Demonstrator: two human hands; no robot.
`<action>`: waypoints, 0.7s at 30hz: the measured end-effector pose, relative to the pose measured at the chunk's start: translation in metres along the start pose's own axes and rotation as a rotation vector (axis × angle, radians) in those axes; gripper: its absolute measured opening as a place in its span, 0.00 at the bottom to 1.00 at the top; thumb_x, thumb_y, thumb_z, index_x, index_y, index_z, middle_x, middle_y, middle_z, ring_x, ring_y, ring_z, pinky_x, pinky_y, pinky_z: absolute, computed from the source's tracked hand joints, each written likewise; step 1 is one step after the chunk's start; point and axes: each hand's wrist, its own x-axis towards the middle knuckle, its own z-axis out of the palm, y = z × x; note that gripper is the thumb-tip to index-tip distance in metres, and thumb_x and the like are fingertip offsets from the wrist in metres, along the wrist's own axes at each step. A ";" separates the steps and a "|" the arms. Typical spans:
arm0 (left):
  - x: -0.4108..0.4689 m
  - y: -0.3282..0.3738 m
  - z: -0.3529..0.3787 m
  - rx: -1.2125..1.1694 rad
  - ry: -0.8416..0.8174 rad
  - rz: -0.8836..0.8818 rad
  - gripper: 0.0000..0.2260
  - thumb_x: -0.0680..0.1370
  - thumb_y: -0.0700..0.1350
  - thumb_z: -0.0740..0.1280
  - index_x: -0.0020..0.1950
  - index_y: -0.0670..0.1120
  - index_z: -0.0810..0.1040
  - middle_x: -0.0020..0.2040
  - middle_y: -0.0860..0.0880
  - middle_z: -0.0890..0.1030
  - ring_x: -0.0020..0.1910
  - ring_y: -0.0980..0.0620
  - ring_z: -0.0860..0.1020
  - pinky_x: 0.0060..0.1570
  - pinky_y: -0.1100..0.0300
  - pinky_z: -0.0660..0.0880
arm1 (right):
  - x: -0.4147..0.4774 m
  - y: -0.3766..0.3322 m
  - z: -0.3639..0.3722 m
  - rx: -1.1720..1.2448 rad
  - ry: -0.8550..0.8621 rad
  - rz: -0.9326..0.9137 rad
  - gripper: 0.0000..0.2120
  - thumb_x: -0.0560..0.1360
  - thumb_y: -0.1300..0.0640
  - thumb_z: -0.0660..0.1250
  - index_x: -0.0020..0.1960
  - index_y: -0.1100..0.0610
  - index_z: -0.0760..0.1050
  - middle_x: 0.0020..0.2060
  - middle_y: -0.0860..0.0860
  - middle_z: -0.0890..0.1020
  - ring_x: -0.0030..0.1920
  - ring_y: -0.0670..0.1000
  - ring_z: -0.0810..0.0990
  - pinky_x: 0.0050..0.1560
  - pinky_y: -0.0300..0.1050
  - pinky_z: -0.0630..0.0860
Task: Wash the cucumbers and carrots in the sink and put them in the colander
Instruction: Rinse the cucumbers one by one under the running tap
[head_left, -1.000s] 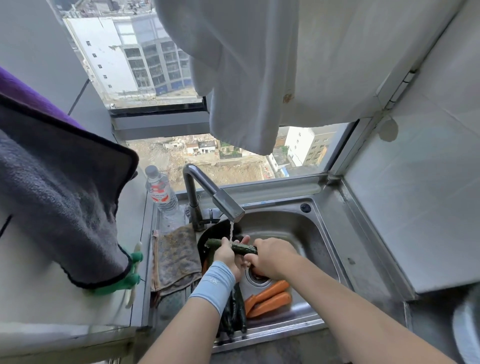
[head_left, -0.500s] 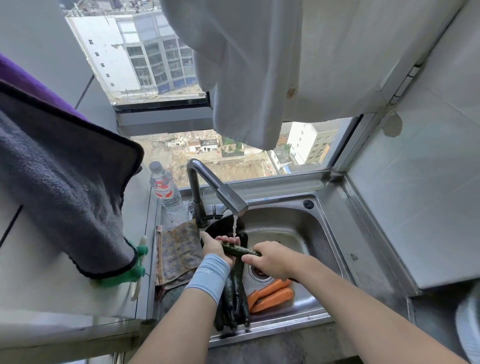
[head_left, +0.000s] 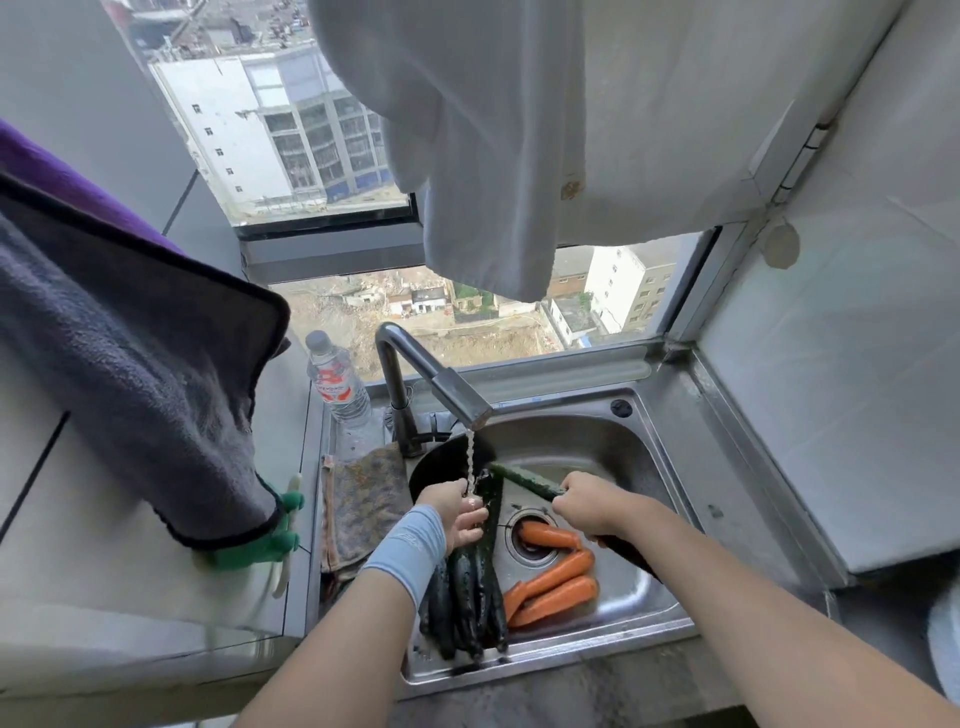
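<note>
While water runs, right hand (head_left: 584, 501) grips cucumber (head_left: 524, 479) tilted.

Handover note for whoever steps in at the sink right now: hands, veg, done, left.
Right hand: shut on one cucumber, held up over the sink basin, to the right of the running faucet.
Left hand: under the stream, gripping the top of another cucumber in the dark pile at the basin's left.
Carrots: lying in the basin by the drain.
Dark round vessel behind the left hand, possibly the colander; contents not visible.
Done: rinsing underway.
Left: remaining cucumbers, all carrots, transfer to colander.
</note>
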 end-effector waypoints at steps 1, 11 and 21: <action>-0.004 0.000 0.002 0.111 -0.006 -0.006 0.16 0.84 0.47 0.54 0.69 0.41 0.68 0.63 0.42 0.77 0.59 0.43 0.77 0.64 0.42 0.68 | 0.003 -0.001 0.002 0.020 0.021 0.025 0.06 0.78 0.56 0.61 0.43 0.56 0.72 0.45 0.56 0.79 0.47 0.58 0.78 0.45 0.45 0.73; -0.005 -0.034 0.010 0.804 0.033 0.158 0.13 0.81 0.49 0.62 0.61 0.45 0.78 0.52 0.47 0.82 0.44 0.51 0.78 0.48 0.63 0.78 | 0.033 0.017 0.061 0.424 0.087 0.202 0.03 0.78 0.59 0.65 0.49 0.59 0.74 0.46 0.57 0.81 0.42 0.55 0.78 0.39 0.45 0.72; 0.015 -0.062 -0.026 1.379 0.192 0.150 0.32 0.76 0.57 0.67 0.78 0.52 0.60 0.79 0.49 0.55 0.77 0.44 0.54 0.74 0.49 0.57 | 0.075 0.018 0.106 0.753 -0.052 0.331 0.10 0.74 0.60 0.61 0.55 0.56 0.72 0.46 0.57 0.76 0.43 0.55 0.75 0.46 0.44 0.77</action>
